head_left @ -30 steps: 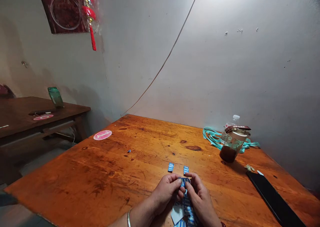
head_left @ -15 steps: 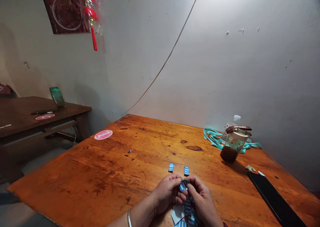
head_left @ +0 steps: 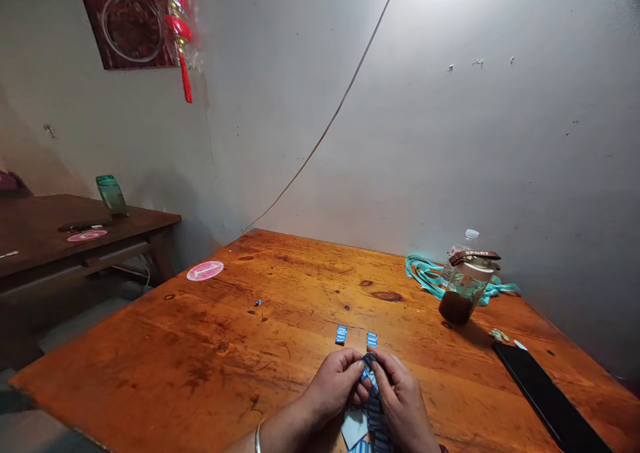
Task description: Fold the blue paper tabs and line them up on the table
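A blue-and-white striped strip point(head_left: 369, 373) is pinched between the fingertips of both hands near the front of the wooden table point(head_left: 295, 293). My left hand point(head_left: 336, 383) grips it from the left, thumb on top, and wears a silver bangle at the wrist. From the right, my right hand point(head_left: 404, 396) closes on it with thumb and forefinger. More striped material point(head_left: 376, 416) trails below the hands, beside a white piece point(head_left: 354, 429). Just beyond the fingers lie two small blue-and-white pieces, a left piece point(head_left: 341, 334) and a right piece point(head_left: 372, 339). The fingers partly cover the strip.
At the right stand a jar with dark liquid point(head_left: 457, 303) and a clear bottle point(head_left: 470, 238), with turquoise straps point(head_left: 425, 273) around them. A black phone-like slab point(head_left: 545, 393) lies nearer. A pink number disc point(head_left: 205, 270) and a tiny blue scrap point(head_left: 257, 302) lie leftward.
The fingertips have shifted slightly on the striped strip, and its held end now shows at a different angle. The whole view has moved a little; the things on the table stay put.
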The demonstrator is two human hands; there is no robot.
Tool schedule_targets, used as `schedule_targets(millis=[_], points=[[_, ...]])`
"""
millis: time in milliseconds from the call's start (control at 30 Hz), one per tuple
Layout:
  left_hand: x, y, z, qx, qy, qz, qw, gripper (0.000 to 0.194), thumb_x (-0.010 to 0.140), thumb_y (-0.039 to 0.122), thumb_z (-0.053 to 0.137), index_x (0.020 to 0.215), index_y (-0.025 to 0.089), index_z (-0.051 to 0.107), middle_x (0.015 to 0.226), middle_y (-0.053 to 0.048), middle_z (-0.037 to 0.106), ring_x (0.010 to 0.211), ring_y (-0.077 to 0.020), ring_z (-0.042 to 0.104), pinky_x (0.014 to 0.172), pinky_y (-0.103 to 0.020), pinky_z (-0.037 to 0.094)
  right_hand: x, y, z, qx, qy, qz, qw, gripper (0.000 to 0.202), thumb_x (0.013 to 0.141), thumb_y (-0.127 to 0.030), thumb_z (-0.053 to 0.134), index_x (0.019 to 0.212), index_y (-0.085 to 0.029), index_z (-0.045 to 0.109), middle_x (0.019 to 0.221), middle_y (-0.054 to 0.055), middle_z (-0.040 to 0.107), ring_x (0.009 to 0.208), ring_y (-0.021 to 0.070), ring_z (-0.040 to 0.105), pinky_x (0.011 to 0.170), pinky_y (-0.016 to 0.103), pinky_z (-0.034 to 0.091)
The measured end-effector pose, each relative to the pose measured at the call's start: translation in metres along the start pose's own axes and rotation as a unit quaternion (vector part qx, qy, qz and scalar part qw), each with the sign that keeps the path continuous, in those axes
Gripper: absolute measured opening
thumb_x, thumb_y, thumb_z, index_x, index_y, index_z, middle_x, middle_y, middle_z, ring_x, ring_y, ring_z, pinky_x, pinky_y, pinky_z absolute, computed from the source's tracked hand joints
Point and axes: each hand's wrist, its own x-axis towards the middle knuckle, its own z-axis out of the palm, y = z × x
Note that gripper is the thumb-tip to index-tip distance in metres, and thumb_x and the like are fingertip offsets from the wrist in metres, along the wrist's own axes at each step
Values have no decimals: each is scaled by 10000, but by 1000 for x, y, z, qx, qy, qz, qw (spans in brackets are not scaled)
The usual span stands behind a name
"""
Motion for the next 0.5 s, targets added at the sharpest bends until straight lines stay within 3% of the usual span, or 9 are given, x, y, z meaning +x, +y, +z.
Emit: schedule_targets(millis=[133,267,400,500], points=[[-1,1,1,2,-2,6,1000,418,658,505,570,778,110,513,606,-18,561,441,-62,480,449,-188,345,-1,2,0,-39,-11,-18,999,292,805,-334,470,1029,-217,615,952,84,647,876,198,596,770,285,477],[-2,0,1,6,-4,20,1000,397,682,484,559,800,106,533,607,-11,549,450,-61,472,462,-190,359,-1,-3,0,-9,-8,-9,1000,294,798,-343,482,1026,-206,608,954,84,638,877,197,588,769,282,471],[-5,2,0,66,7,77,995,333,745,433,510,821,118,584,665,-17,550,535,-80,491,500,-193,387,-1,-11,-2,47,1,6,999,229,796,-343,496,918,-189,614,823,53,625,772,179,580,692,267,475],[-8,7,0,94,30,115,988,246,758,351,511,842,139,602,689,-10,556,603,-95,501,556,-199,406,-2,-17,-6,44,23,-41,998,156,791,-315,513,814,-206,623,756,35,590,734,172,554,669,264,455]])
